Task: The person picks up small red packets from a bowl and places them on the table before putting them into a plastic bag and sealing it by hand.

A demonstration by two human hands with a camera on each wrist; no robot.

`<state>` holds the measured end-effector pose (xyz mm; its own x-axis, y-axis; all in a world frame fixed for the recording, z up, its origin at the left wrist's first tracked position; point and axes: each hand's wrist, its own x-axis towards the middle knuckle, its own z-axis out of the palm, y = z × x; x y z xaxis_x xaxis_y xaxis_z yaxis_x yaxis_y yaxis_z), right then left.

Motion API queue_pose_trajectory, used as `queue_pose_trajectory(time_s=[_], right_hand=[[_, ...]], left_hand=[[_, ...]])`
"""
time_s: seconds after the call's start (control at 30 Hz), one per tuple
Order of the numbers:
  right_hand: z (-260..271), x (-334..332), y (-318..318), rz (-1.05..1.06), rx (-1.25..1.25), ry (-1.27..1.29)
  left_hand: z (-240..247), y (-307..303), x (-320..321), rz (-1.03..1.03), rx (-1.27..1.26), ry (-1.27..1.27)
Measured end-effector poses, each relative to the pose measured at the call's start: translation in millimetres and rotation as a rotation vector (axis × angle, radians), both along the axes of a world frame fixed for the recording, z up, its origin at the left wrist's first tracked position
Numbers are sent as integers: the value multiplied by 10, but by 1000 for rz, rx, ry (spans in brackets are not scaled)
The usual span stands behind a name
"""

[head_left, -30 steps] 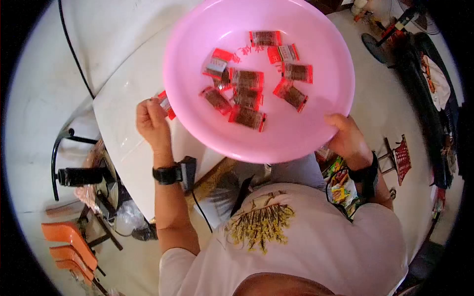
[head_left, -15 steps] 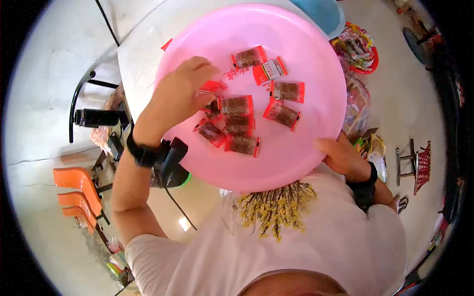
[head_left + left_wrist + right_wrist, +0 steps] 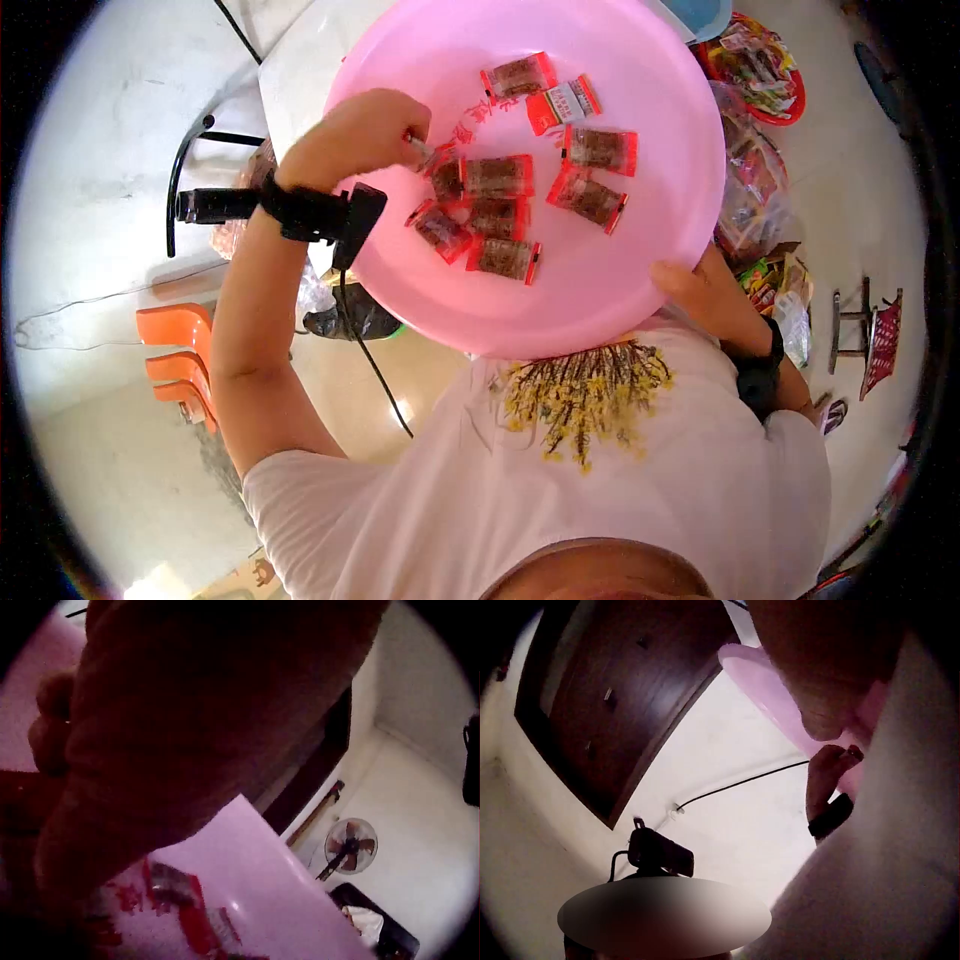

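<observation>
A pink basin (image 3: 420,290) with several red-edged packets (image 3: 503,260) of dark contents is held above the person's lap in the head view. Over its left side, the left hand (image 3: 355,138) has curled fingers pinching the end of a packet (image 3: 420,150), partly hidden by the fingers. The right hand (image 3: 705,295) grips the basin's lower right rim, its thumb on the inside and the other fingers out of sight underneath. Dark and close, the left hand (image 3: 187,712) covers much of the left wrist view, with packets (image 3: 172,886) below it.
Behind the basin is a white table (image 3: 290,75). A red basket (image 3: 795,95) of packets and a blue container (image 3: 700,15) stand at the upper right. Orange chairs (image 3: 175,325) are at the left, a small stool (image 3: 880,345) at the right. A cable hangs from the left wrist device.
The left hand was outside the basin with a packet; it has moved over the basin and pinches a packet there. The right hand has kept its grip on the rim.
</observation>
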<state>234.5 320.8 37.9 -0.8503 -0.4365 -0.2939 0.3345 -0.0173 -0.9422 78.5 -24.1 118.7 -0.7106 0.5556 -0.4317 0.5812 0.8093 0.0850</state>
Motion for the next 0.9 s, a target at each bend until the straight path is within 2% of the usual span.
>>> queue_pose_trajectory(time_s=[0.07, 0.17, 0.2, 0.3, 0.5, 0.6, 0.7, 0.8, 0.9], right_hand=[[58, -14, -20, -38, 14, 24], [104, -19, -59, -72, 7, 54], [107, -17, -65, -80, 0, 64], [69, 5, -64, -130, -9, 88], [44, 30, -46, -124, -50, 46], [110, 0, -63, -107, -53, 55], [156, -3, -94, -119, -178, 17], [39, 30, -46, -110, -47, 31], [-13, 28, -30, -95, -11, 26]], left_hand=[[160, 89, -50, 57, 98, -22], [62, 124, -240, 55, 235, -74], [55, 195, -282, 7, 143, -71], [-158, 250, -390, -127, 145, -16], [-419, 373, -439, -185, 318, 514], [-351, 504, -380, -149, 240, 573], [-31, 767, -243, 73, 125, -32], [-264, 635, -258, -33, 110, -333], [-395, 546, -249, -155, 232, -112]])
